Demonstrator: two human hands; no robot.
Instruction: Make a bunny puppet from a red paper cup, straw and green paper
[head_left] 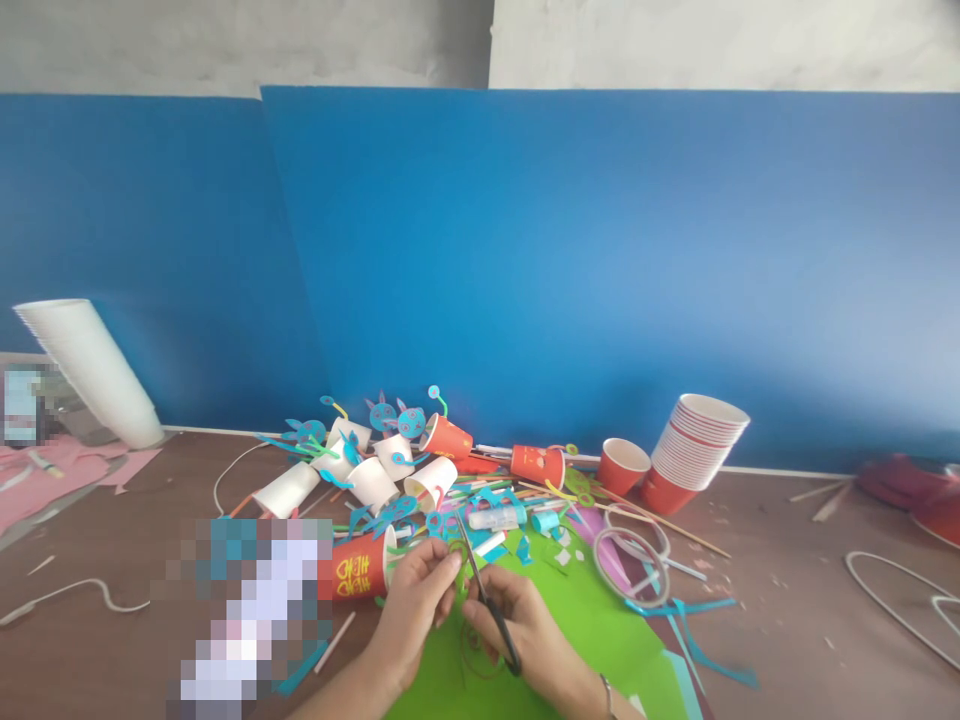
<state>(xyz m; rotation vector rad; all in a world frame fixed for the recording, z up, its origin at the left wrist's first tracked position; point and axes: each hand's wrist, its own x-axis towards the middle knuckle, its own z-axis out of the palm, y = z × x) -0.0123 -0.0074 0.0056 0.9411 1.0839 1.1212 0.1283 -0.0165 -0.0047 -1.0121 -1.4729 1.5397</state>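
Observation:
My right hand (pixel 521 620) is closed round the black handles of a pair of scissors (pixel 489 598), whose blades point up and away from me. Pinched in the fingertips of my left hand (pixel 420 592) is a small piece of green paper (pixel 460 552), close beside the blades. Whether the blades touch the paper, I cannot tell. Under both hands lies a large bright green paper sheet (pixel 592 625), with drawn lines partly showing below the scissors. Just left of my left hand, a red paper cup (pixel 352 572) with yellow characters lies on its side.
Toppled white cups (pixel 373 484) with blue paper animal shapes crowd the back, among straws and scraps. A glue stick (pixel 495 518) and tape rolls (pixel 630 568) lie beyond the hands. Stacked cups (pixel 694 445) stand right; a white stack (pixel 94 375) leans left against the blue panel (pixel 525 260).

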